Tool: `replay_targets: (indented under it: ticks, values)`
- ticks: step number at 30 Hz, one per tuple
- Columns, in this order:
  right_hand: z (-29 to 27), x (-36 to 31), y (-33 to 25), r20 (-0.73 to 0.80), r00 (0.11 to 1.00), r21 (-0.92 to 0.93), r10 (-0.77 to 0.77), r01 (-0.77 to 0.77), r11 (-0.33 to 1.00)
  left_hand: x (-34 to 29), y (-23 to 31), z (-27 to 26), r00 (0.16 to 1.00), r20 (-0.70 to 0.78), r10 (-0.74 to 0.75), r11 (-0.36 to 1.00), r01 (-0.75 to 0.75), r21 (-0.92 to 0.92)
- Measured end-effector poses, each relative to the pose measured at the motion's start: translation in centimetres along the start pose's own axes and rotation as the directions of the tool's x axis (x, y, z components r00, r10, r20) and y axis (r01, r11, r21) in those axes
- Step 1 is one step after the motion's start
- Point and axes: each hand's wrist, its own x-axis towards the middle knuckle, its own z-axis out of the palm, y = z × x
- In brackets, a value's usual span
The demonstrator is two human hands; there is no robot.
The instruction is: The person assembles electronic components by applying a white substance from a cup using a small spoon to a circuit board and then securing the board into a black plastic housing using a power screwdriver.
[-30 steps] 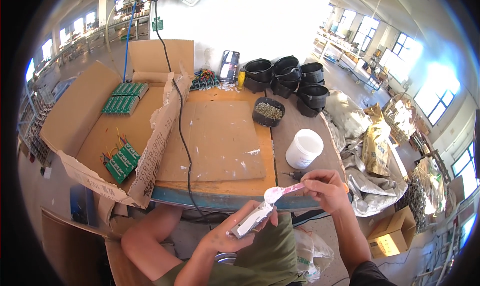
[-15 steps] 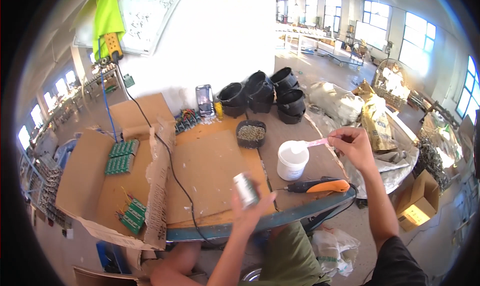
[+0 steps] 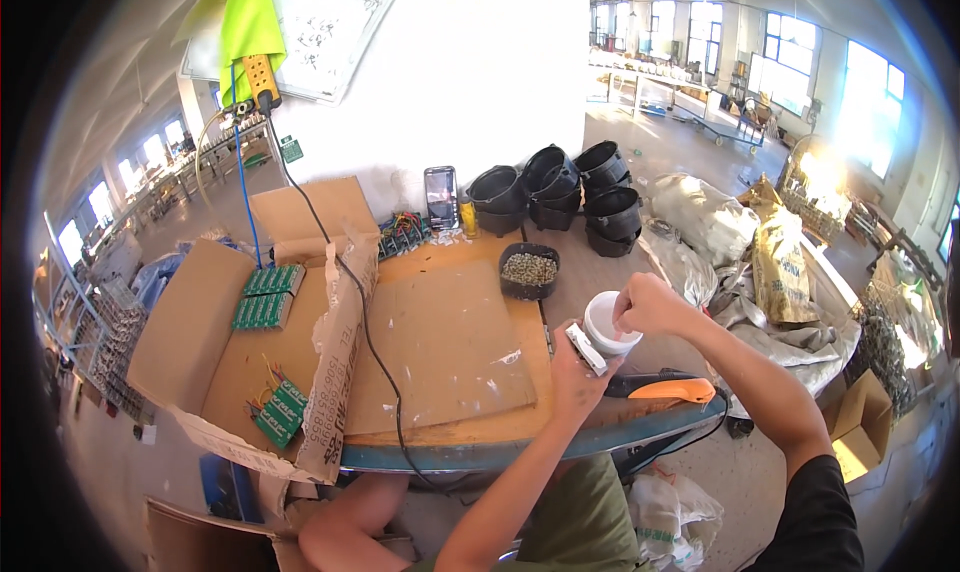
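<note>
Cardboard box, open-topped and brown, is seen at the far left of the bench, its flaps spread; green rectangular component blocks are stacked inside at the back, more near its front corner. A torn flap stands between the box and a flat brown cardboard sheet that covers the middle of the bench. A black cable runs down from the wall, across the sheet's left margin and over the front edge. The sheet's centre is bare, and this is the widest open surface within reach.

At the wall a dark phone is propped upright, with stacked black plastic pots to its right. A small black tray of pale granules sits just beyond the sheet's right rear corner.

The left hand is raised over the sheet's right edge, fingers closed around a small white and grey rectangular part, held tilted just beside a white round plastic tub. The right hand is bunched over the tub's right rim, fingertips pinched together; what they pinch cannot be made out. The two hands are close, with the tub between them.

An orange-handled tool lies along the front edge, below the right forearm. Crumpled silver and tan sacks crowd the bench's right side, leaving little room there.
</note>
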Motion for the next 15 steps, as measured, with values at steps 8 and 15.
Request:
replay_targets:
  ticks: [8, 15]
  values:
    - [-1.1, -1.4, 2.1, -0.059, 0.972, 0.471, 0.226, -0.173, 0.865, -0.2, 0.5, 0.2, 1.000, -0.003, 0.023, 0.996, -0.022, 0.091]
    - [-1.9, -7.0, 4.8, -0.297, 0.895, 0.600, 0.334, -0.097, 0.794, 0.0, 0.7, -1.0, 0.987, 0.048, 0.153, 0.969, -0.159, 0.189]
